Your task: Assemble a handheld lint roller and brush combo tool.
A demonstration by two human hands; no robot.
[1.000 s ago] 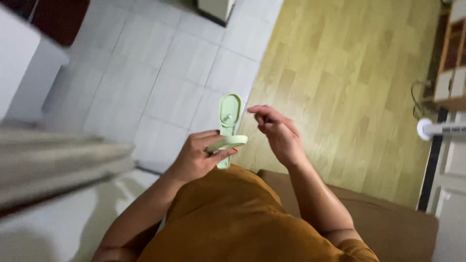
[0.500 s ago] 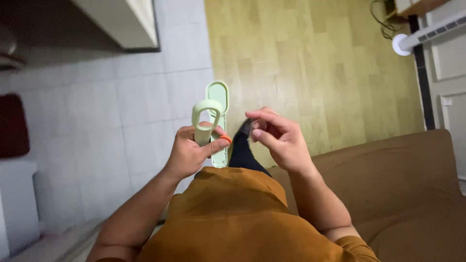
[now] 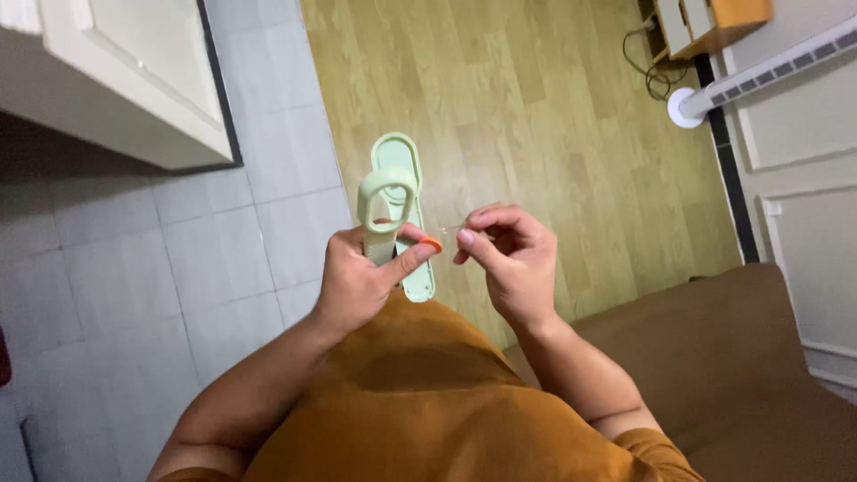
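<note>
Mustard-brown fabric, matte and softly creased, covers the person's torso (image 3: 428, 393) at the bottom edge; both bare forearms rise from it, cut off below the elbows.

Left hand (image 3: 361, 277): fingers wrapped closed around a pale green plastic tool (image 3: 386, 201). The tool is smooth and moulded, with an oval loop at its upper end. A second flat, elongated green plate (image 3: 406, 183) with rounded ends lies behind the loop; how the two parts join is hidden by the fingers. The thumb bears an orange nail (image 3: 431, 244).

Right hand (image 3: 509, 263): thumb and forefinger pinched together on a thin, pale, needle-like item (image 3: 453, 227) that points toward the left thumb. It is too fine to identify.

Brown upholstery (image 3: 741, 375), a sofa seat, fills the lower right, cropped by the frame.

Below the hands, grey square floor tiles (image 3: 223, 259) meet yellow-green wood-grain flooring (image 3: 536, 116). White cabinet (image 3: 116, 80) at upper left and a white tower fan base (image 3: 687, 107) with a cable at upper right are only partly visible.
</note>
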